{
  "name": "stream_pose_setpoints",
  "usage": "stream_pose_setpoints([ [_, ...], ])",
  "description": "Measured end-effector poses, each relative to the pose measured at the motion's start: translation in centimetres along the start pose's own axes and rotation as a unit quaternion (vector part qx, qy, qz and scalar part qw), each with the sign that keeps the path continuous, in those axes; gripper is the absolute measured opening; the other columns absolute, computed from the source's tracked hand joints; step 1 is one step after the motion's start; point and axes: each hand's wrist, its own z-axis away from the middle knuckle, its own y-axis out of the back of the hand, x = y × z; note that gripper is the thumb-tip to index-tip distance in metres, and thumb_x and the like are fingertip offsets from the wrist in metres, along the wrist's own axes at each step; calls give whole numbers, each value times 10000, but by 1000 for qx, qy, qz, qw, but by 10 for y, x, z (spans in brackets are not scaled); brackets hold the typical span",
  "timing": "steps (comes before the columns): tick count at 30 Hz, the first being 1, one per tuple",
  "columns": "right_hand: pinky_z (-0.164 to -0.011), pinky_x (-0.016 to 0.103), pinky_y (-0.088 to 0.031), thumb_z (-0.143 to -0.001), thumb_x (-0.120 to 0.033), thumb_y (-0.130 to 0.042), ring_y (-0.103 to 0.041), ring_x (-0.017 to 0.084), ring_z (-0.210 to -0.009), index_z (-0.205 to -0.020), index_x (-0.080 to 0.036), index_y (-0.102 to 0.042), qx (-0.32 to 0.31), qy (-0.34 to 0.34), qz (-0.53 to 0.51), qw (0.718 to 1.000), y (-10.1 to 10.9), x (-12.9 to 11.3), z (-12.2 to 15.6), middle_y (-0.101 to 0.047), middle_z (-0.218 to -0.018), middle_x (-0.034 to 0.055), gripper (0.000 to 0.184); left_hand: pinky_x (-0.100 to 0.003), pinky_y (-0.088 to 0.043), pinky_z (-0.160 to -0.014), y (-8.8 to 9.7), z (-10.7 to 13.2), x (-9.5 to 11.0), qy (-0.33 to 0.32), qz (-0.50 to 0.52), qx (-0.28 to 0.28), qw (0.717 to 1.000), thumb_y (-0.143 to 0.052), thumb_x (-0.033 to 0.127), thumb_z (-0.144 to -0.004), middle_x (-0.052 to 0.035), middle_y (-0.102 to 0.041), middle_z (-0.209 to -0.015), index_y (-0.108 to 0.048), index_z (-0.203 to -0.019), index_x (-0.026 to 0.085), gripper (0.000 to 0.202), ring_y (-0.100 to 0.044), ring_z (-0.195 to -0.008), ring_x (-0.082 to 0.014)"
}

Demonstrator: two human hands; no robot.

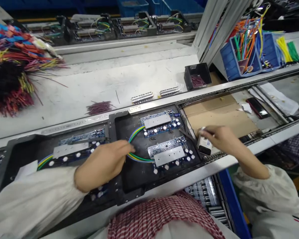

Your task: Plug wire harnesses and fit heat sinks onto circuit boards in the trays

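A black fixture tray on the line carries two blue circuit boards, each with a metal plate and round capacitors. My left hand is closed around a bundle of blue, yellow and green wires running between the boards. A similar board lies in the neighbouring tray to the left. My right hand grips a small white boxy device at the tray's right corner. A thin dark strip lies near that device; what it is cannot be told.
Large bunches of coloured wires lie on the white bench, with a small wire bunch and metal pieces. A black box and a blue bin of wires stand beyond. Cardboard lies right of the tray.
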Motion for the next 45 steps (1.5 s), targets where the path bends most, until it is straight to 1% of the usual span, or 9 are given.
stream_pose_setpoints([
  [2, -692, 304, -440, -902, -388, -451, -619, 208, -764, -856, -173, -653, 77, 73, -34, 994, 10, -5, -26, -678, -830, 76, 298, -327, -492, -867, 1, -30, -1, -8, 29, 28, 999, -348, 162, -870, -65, -611, -1064, -592, -1073, 178, 317, -578, -993, -183],
  [3, -735, 317, -447, -896, -357, -472, -615, 215, -815, -901, -168, -654, 92, 110, -36, 989, 12, -9, -39, -678, -883, 83, 263, -351, -472, -907, 0, -46, -2, -6, 37, 35, 999, -360, 196, -883, -78, -590, -1102, -576, -1107, 168, 313, -551, -1045, -197],
  [7, -790, 381, -455, -870, -249, -515, -591, 244, -874, -956, -164, -663, 57, 195, 0, 979, -1, -24, -84, -675, -907, 88, 191, -380, -439, -947, -11, -96, -7, 22, 60, 39, 997, -476, 293, -870, -109, -532, -1161, -524, -1206, 134, 374, -499, -1100, -226],
  [10, -860, 421, -443, -850, -196, -532, -575, 249, -930, -1048, -164, -649, 30, 232, 1, 972, -12, -30, -102, -668, -983, 84, 231, -376, -441, -936, -18, -112, -10, 31, 68, 22, 997, -531, 297, -848, -106, -535, -1142, -506, -1248, 142, 429, -512, -1068, -227],
  [16, -891, 404, -465, -834, -162, -548, -574, 251, -1015, -1146, -124, -615, 7, 262, -34, 965, -14, -33, -113, -623, -1106, 129, 321, -372, -453, -909, -25, -115, -14, 43, 62, 4, 997, -515, 278, -854, -89, -567, -1087, -533, -1240, 176, 400, -552, -1005, -221],
  [22, -875, 406, -478, -819, -164, -568, -590, 261, -988, -1165, -91, -597, -12, 278, -18, 960, -11, -33, -116, -647, -1057, 135, 355, -352, -460, -908, -31, -115, -19, 28, 83, 29, 996, -526, 277, -846, -85, -579, -1095, -546, -1225, 168, 395, -565, -1006, -210],
  [28, -869, 395, -482, -775, -169, -605, -584, 276, -1016, -1221, -84, -555, -56, 291, -14, 955, -11, -38, -124, -616, -1121, 156, 457, -349, -473, -895, -34, -113, -21, 17, 90, 52, 994, -553, 259, -832, -91, -586, -1078, -563, -1203, 155, 385, -572, -999, -209],
  [34, -787, 357, -505, -755, -140, -600, -620, 254, -910, -1187, -101, -587, -67, 314, -11, 947, -15, -37, -133, -649, -1006, 130, 434, -342, -488, -860, -33, -113, -21, 18, 103, 52, 993, -556, 250, -833, -88, -591, -1059, -576, -1186, 164, 364, -582, -963, -200],
  [45, -776, 355, -527, -849, -227, -535, -637, 219, -939, -1109, -156, -625, -31, 362, -48, 931, -16, -29, -133, -672, -1046, 116, 284, -318, -468, -860, -32, -111, -23, 16, 105, 37, 994, -515, 259, -858, -67, -585, -1049, -583, -1179, 179, 338, -558, -971, -187],
])
